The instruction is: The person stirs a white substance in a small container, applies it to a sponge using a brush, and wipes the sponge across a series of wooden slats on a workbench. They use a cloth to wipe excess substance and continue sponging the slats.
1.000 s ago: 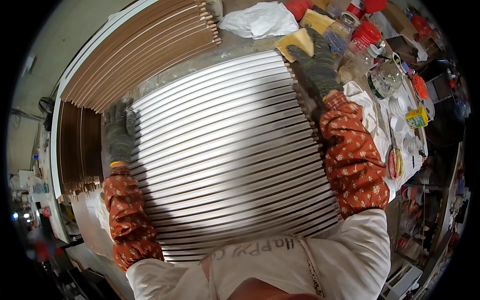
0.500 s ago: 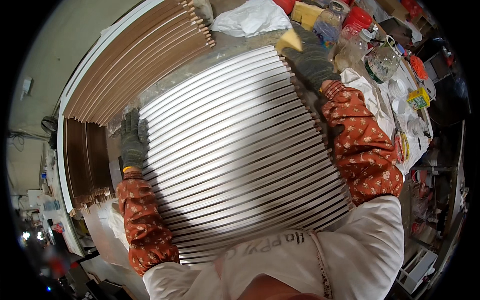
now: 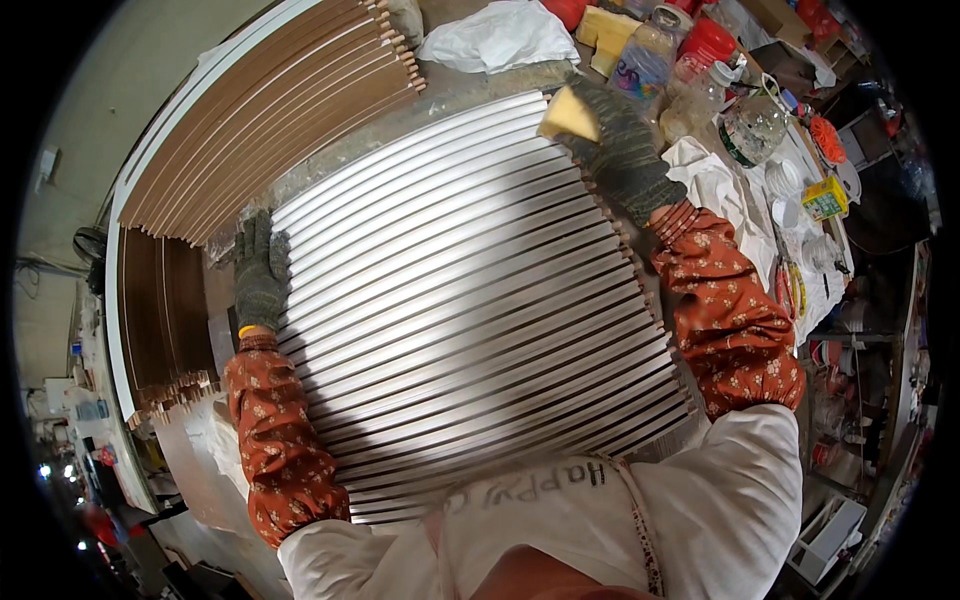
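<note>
Many long white slats [image 3: 430,290] lie side by side in front of me, with small round wooden pegs [image 3: 622,237] sticking out along their right ends. At their left ends my left hand [image 3: 262,272], in a dark grey knit glove, rests with fingers stretched out, against the slat edges. At the far right corner my right hand [image 3: 622,140], gloved the same way, grips a pale yellow sponge [image 3: 570,114]. The sponge is over the right end of the farthest slats; whether it touches them I cannot tell. The fingers behind it are partly hidden.
Brown slats with pegged ends [image 3: 290,110] are stacked at the far left. A white plastic bag [image 3: 497,37] lies at the back. On the right stand a red-lidded jar [image 3: 708,42], a large clear bottle [image 3: 757,130], a yellow box [image 3: 824,198] and crumpled white cloth [image 3: 715,195].
My right hand has brought the sponge slightly toward me and left, onto the slats' far right corner. My left hand stays along the left edge. The whole view has shifted slightly.
</note>
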A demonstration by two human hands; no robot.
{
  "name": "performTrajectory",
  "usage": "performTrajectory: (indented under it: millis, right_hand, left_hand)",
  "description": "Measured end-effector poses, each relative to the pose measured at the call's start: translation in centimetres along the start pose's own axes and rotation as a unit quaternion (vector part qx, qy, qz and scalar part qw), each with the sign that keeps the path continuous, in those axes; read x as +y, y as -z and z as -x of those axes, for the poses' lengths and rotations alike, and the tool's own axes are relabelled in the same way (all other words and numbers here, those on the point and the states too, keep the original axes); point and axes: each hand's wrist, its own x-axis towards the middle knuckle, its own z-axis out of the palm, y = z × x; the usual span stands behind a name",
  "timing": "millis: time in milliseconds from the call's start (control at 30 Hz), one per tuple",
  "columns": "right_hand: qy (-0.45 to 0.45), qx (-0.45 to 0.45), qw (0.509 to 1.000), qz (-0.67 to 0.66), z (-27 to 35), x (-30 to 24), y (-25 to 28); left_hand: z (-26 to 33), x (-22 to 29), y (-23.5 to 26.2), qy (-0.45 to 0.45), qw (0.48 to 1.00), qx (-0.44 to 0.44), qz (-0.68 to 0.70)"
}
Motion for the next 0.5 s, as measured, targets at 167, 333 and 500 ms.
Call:
performTrajectory:
  millis: [167,333,500]
  right_hand:
    - [-0.088,0.044,0.995,0.03,0.7,1.7,0.7]
    - [0.025,0.045,0.999,0.012,2.9,0.2,0.3]
    - [-0.11,0.016,0.985,-0.129,3.2,-1.6,2.4]
  left_hand:
    - [0.2,-0.1,0.2,0.015,1.0,-0.015,-0.021]
    - [-0.3,-0.4,-0.4,0.004,1.0,-0.003,0.003]
    - [0.3,-0.7,0.0,0.002,1.0,-0.011,0.006]
